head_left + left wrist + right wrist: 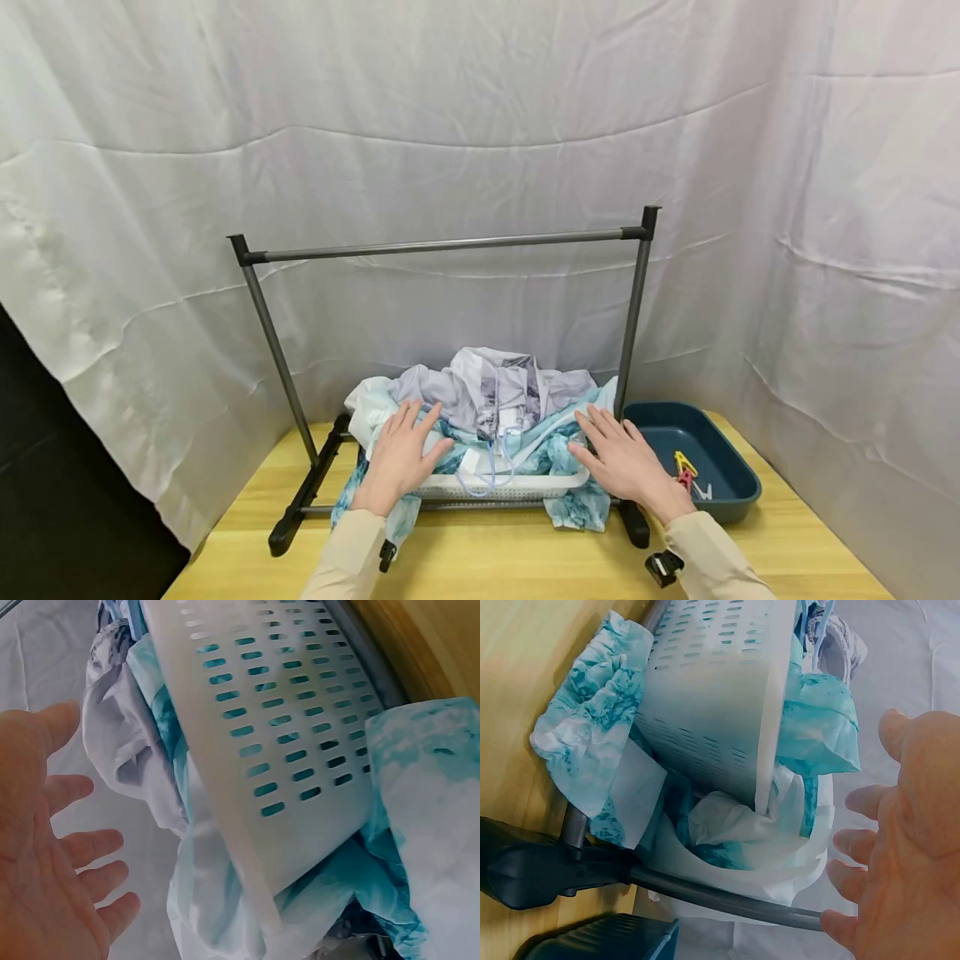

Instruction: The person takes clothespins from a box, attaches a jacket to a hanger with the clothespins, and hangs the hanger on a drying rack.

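A white perforated basket (517, 486) heaped with clothes stands under the metal rack. On top lies a pale grey garment (450, 392) with a light blue drawstring (491, 471); teal and white tie-dye cloth (555, 450) spills over the basket's sides. My left hand (401, 454) is held over the basket's left end, fingers spread and empty. Over the right end is my right hand (622, 454), likewise spread, palm down. In the left wrist view the left hand (45, 840) shows apart from the basket's wall (270, 735); the right wrist view shows the right hand (907, 832) beside the cloth.
The grey rack's top bar (442, 246) spans above the basket, with black feet (285, 529) on the wooden table (480, 558). Right of it sits a dark blue tub (727, 467) holding several clothespins (684, 471). A pale curtain (465, 167) hangs behind.
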Demonstrator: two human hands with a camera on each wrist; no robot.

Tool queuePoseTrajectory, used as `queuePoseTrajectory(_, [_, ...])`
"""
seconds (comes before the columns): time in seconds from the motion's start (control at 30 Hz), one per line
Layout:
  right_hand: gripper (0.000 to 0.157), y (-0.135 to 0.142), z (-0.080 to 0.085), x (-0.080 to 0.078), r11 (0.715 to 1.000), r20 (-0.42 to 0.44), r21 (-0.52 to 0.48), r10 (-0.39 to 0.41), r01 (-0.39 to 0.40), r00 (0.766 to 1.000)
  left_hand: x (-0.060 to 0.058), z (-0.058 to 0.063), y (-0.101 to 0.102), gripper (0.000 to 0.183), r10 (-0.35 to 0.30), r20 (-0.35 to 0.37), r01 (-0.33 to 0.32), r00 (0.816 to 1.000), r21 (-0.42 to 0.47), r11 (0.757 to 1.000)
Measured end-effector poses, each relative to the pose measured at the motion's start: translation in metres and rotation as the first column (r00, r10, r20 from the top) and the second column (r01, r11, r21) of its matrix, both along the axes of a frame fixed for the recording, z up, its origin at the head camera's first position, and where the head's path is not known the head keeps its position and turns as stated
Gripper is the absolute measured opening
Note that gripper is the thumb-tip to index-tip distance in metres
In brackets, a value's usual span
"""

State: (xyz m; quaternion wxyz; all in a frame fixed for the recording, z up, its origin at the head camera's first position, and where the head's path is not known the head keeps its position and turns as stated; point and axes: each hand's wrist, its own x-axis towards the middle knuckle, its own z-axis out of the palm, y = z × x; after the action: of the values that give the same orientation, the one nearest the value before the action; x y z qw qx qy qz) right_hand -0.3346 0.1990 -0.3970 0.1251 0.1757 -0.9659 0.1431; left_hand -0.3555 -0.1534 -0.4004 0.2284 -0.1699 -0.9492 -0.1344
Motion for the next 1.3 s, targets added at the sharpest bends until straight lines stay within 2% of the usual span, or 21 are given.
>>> queuePoseTrajectory(0.27, [0.068, -0.001, -0.003, 0.003, 1.0, 0.0, -0.008, 0.006, -0.006, 1.0, -0.002, -0.006, 0.003, 0.06, -0.012, -0.015, 0.012, 1.0, -0.035, 0.999])
queuePoseTrajectory(0.4, [0.067, -0.001, -0.004, 0.002, 0.999, -0.016, -0.027, 0.017, -0.018, 1.0, -0.005, -0.008, 0.008, 0.055, -0.032, -0.085, 0.025, 0.996, -0.082, 0.996])
queuePoseTrajectory(0.5, [0.066, -0.002, -0.005, 0.001, 0.999, -0.055, -0.036, 0.028, -0.03, 0.998, -0.007, -0.01, 0.012, 0.047, -0.055, -0.178, 0.032, 0.983, -0.126, 0.991])
queuePoseTrajectory(0.6, [0.063, -0.003, -0.006, 0.0, 0.999, -0.104, -0.034, 0.033, -0.036, 0.994, -0.011, -0.014, 0.017, 0.038, -0.082, -0.263, 0.045, 0.961, -0.144, 0.989])
queuePoseTrajectory(0.77, [0.057, -0.008, -0.01, -0.004, 0.999, -0.174, -0.032, 0.023, -0.029, 0.984, -0.018, -0.019, 0.026, 0.031, -0.108, -0.342, 0.073, 0.934, -0.113, 0.991])
queuePoseTrajectory(1.03, [0.044, -0.016, -0.016, -0.011, 0.994, -0.23, -0.103, 0.018, -0.042, 0.973, -0.026, -0.022, 0.034, 0.024, -0.156, -0.411, 0.137, 0.898, -0.074, 0.988])
queuePoseTrajectory(1.3, [0.033, -0.022, -0.02, -0.019, 0.989, -0.334, -0.117, 0.045, -0.089, 0.941, -0.03, -0.028, 0.045, 0.027, -0.222, -0.391, 0.208, 0.893, -0.078, 0.975])
